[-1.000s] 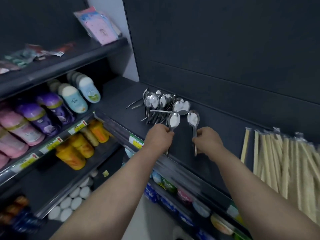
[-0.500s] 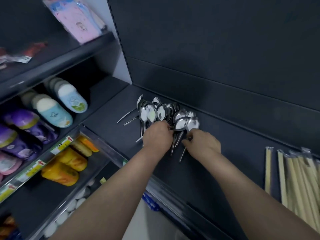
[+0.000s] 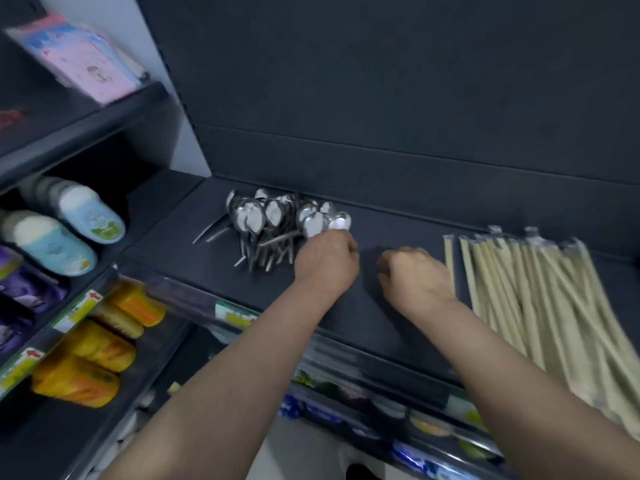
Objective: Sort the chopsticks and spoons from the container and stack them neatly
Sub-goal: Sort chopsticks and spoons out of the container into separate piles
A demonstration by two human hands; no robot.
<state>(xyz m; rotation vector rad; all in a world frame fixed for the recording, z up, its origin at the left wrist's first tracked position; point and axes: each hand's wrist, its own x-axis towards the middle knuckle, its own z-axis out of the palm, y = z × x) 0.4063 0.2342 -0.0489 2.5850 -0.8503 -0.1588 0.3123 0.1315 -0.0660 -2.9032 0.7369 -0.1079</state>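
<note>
Dark shelf (image 3: 381, 323): we are judging spoon-stacking underway. Left hand (image 3: 325, 261) is touching the spoons (image 3: 277, 220) heaped at back, grip hidden; right hand (image 3: 415, 275), loosely curled and empty, is sitting beside the chopsticks (image 3: 519, 289). Next: squaring handles.

the light is dim and cool, and the dark shelf (image 3: 346, 306) soaks most of it up. the spoons (image 3: 277, 216) catch hard white glare on their bowls. the chopsticks (image 3: 536, 289) and my right grip (image 3: 415, 275) are smeared with blur. a soft shadow sits just beside that grip. the wide lens bends the shelf edges at the frame's left.
</note>
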